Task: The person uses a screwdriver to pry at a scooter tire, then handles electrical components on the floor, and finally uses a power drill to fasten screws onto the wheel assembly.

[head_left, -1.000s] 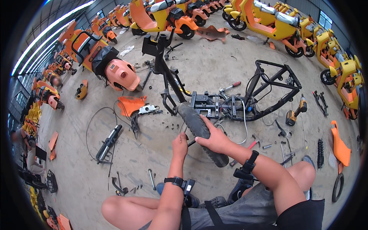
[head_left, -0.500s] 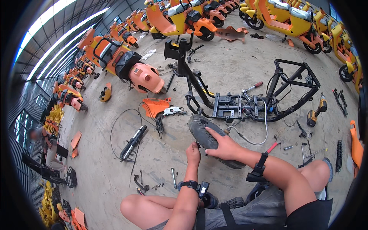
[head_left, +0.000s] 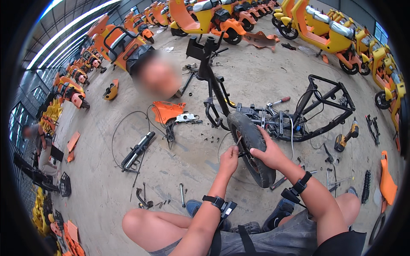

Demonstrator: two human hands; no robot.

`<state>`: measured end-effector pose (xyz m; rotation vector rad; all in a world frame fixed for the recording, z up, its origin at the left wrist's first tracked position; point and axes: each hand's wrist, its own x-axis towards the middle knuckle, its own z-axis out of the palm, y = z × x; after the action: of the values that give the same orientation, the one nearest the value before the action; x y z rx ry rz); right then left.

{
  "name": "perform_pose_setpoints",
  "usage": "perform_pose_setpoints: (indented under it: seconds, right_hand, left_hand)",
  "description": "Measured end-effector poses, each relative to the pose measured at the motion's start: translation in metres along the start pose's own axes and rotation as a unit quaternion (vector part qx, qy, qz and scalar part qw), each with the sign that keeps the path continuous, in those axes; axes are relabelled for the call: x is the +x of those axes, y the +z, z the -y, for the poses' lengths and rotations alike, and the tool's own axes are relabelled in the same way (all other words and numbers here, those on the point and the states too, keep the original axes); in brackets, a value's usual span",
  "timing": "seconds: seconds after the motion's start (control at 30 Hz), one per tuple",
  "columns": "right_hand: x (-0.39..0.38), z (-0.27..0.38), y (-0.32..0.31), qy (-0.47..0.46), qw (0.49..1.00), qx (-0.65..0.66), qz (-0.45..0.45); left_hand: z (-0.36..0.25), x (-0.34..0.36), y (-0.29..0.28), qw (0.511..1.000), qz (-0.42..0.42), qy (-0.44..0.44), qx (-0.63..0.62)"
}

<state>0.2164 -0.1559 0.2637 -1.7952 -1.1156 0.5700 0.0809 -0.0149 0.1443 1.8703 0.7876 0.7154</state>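
Concrete floor [head_left: 98, 175] spreads below. At picture centre, the right hand [head_left: 272, 155] grips the tilted black wheel [head_left: 248, 134]; the left hand [head_left: 229, 159] is closed at its left side, on what I cannot tell. Toward upper right stands a black scooter frame [head_left: 218, 92].

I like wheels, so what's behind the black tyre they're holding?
Behind the tyre, you can see a black metal frame and grey floor. The tyre covers part of the frame's lower front, so what's hidden there can't be seen.
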Motion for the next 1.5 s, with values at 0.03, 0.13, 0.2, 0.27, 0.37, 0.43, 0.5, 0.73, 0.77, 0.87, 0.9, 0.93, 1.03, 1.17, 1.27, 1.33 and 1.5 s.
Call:
perform_pose_setpoints:
  seconds: [0.03,0.13,0.2,0.27,0.37,0.43,0.5,0.73,0.77,0.87,0.9,0.93,1.03,1.17,1.27,1.33,1.5]
  right_hand:
    - [0.000,0.003,0.003,0.017,1.000,-0.012,0.003]
    - [0.005,0.007,0.014,0.030,0.999,-0.017,0.035]
    - [0.006,0.011,0.025,0.009,0.999,-0.001,0.036]
    - [0.005,0.026,0.035,0.027,0.995,-0.037,0.087]
    - [0.004,0.042,0.060,0.007,0.986,-0.077,0.150]
    - [0.004,0.043,0.068,-0.009,0.982,-0.089,0.168]
    - [0.002,0.044,0.070,-0.009,0.979,-0.095,0.179]
    - [0.004,0.056,0.073,0.036,0.977,-0.094,0.188]
    - [0.004,0.059,0.065,0.047,0.979,-0.093,0.177]
    - [0.005,0.044,0.043,0.024,0.993,-0.031,0.109]
    - [0.005,0.039,0.037,0.028,0.994,-0.023,0.102]
    - [0.006,0.037,0.030,0.028,0.995,-0.017,0.092]
    - [0.008,0.016,0.022,-0.010,0.998,0.020,0.058]
    - [0.010,0.017,0.019,0.014,0.993,0.095,0.063]
    - [0.011,0.026,0.022,0.008,0.996,0.060,0.058]
    - [0.011,0.029,0.025,0.010,0.997,0.042,0.057]
    - [0.013,0.040,0.028,0.041,0.995,0.011,0.095]
  left_hand:
    - [0.007,-0.001,-0.003,1.000,0.006,0.000,0.004]
    - [0.032,-0.001,-0.013,1.000,0.007,0.021,-0.012]
    - [0.037,-0.001,-0.023,0.992,0.020,-0.090,-0.086]
    - [0.052,-0.008,-0.028,0.994,0.014,-0.089,-0.069]
    - [0.076,-0.023,-0.052,0.991,-0.080,-0.079,-0.066]
    - [0.083,-0.026,-0.066,0.995,-0.077,-0.067,-0.017]
    - [0.081,-0.029,-0.072,0.992,-0.110,-0.021,0.055]
    - [0.087,-0.030,-0.067,0.994,-0.108,-0.034,0.002]
    - [0.091,-0.026,-0.062,0.995,-0.096,-0.031,-0.012]
    - [0.066,-0.010,-0.041,0.996,-0.089,-0.012,0.002]
    - [0.060,-0.007,-0.034,0.995,-0.103,0.009,0.013]
    - [0.051,-0.003,-0.033,0.993,-0.114,0.009,0.009]
    - [0.023,-0.002,-0.030,0.998,-0.054,0.002,-0.026]
    - [0.023,-0.007,-0.018,0.999,-0.024,0.034,-0.021]
    - [0.022,-0.010,-0.017,0.998,-0.042,0.037,-0.035]
    - [0.025,-0.012,-0.021,0.999,-0.045,0.017,-0.020]
    - [0.020,-0.013,-0.046,0.997,-0.046,-0.023,0.057]
